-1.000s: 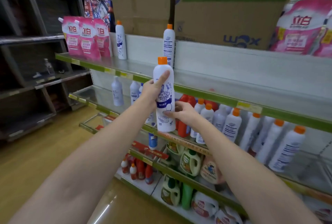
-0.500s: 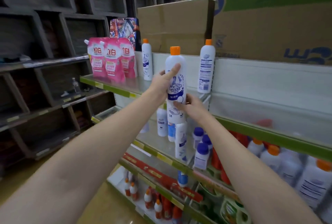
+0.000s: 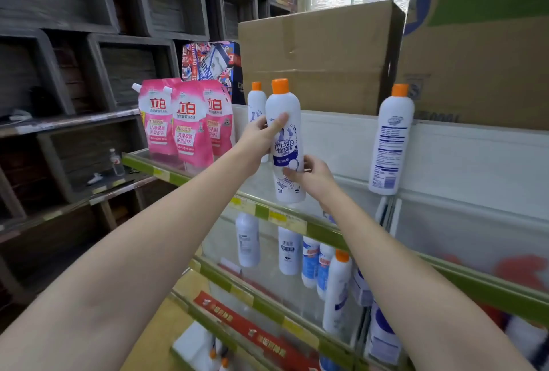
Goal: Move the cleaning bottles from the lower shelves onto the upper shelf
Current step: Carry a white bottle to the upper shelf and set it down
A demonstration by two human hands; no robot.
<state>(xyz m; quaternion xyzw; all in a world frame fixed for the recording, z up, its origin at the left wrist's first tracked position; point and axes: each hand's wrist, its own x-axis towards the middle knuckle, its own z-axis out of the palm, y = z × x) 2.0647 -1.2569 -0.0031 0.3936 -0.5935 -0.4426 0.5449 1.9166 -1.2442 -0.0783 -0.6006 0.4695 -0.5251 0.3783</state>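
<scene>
— What have you got hold of there?

— A tall white plastic bottle with an orange screw cap and a blue Mr Muscle label (image 3: 285, 144), smooth, glossy and round-shouldered. I hold it upright over the front part of the upper glass shelf with the green edge strip (image 3: 258, 210); whether its base touches the glass I cannot tell

— And how do your hands sit on it?

— My left hand (image 3: 261, 136) wraps the upper body from the left, thumb laid across the front above the label, fingers curled round behind. My right hand (image 3: 310, 176) closes on the lower half from the right, fingertips pressed at the bottom of the blue band. Both hands are closed on the bottle, neither one spread

— What stands near it?

— Just behind my left hand, a second white orange-capped bottle (image 3: 256, 103) stands on the same shelf. Further right, a third white bottle with an orange cap and blue printed text (image 3: 390, 144) leans against the white back panel. To the left are glossy pink soft refill pouches with white spouts (image 3: 175, 124), and behind are matte brown cardboard boxes (image 3: 320, 58). On the glass shelf below stand more white bottles (image 3: 288, 251), some with blue labels
</scene>
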